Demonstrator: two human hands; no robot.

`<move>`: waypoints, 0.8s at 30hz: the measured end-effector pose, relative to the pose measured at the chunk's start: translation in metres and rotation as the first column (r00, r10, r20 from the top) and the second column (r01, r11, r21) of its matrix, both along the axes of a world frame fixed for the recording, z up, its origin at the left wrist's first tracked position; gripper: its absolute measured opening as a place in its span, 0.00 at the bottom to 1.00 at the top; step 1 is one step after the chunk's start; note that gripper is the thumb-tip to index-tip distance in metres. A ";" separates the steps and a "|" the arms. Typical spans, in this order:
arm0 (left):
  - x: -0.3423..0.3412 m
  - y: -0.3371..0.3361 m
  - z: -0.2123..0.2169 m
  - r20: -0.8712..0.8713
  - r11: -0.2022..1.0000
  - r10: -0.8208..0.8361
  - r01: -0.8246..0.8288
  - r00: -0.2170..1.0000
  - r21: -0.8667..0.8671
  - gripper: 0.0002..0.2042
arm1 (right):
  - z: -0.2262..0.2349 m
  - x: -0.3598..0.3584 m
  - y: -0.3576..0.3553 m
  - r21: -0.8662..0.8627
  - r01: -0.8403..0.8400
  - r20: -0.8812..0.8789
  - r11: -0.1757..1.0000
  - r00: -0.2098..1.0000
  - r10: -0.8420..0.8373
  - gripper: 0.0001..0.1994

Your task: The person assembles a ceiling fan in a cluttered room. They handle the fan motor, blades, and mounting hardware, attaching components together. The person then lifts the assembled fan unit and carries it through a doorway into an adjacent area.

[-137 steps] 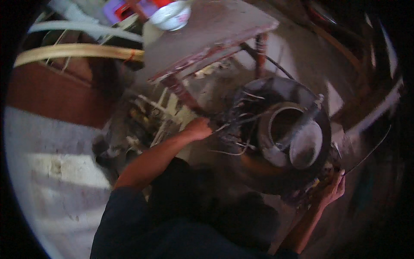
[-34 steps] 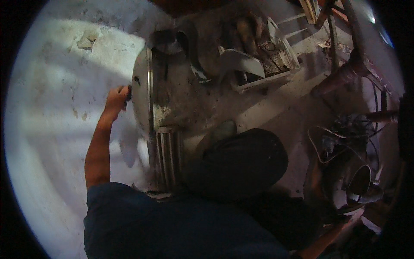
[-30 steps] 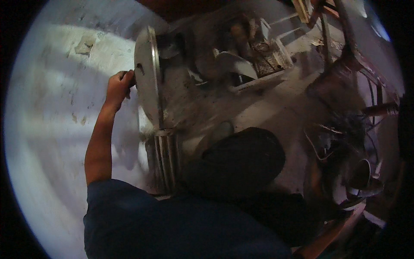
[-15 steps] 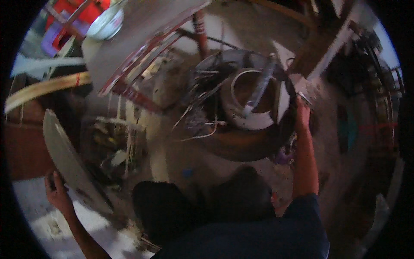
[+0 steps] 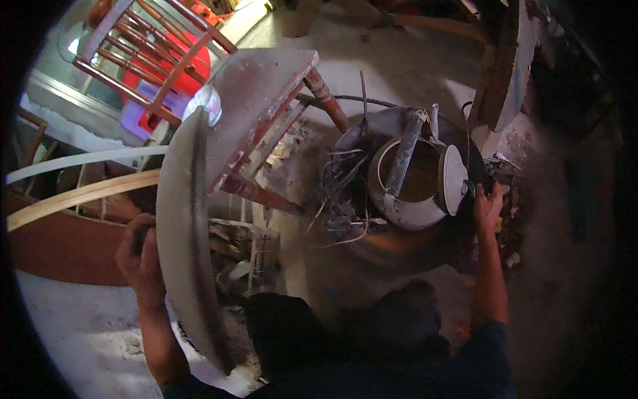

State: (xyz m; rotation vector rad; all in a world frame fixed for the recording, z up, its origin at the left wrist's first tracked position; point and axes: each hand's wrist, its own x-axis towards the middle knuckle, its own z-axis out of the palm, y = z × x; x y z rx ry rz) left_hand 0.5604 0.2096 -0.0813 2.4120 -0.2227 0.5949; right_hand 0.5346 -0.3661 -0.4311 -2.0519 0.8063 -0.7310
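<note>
Disc-shaped grey lid (image 5: 189,246) stands on edge at nine o'clock, clenched at its rim by the left hand (image 5: 141,256). It looks stiff, heavy and dusty, best held at the rim with both hands. The right hand (image 5: 488,206) at three o'clock touches the rim of the dark tub (image 5: 405,233) holding a pale pot (image 5: 415,183); whether it clenches, I cannot tell. A reddish stool (image 5: 259,100) crowds twelve o'clock, wires (image 5: 342,193) tangle between; floor at seven o'clock looks open.
</note>
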 end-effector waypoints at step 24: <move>0.067 -0.139 -0.142 -0.403 0.878 -0.222 0.002 0.888 -0.479 0.14 | -0.035 0.011 -0.010 0.013 -0.050 -0.177 0.999 0.983 0.052 0.34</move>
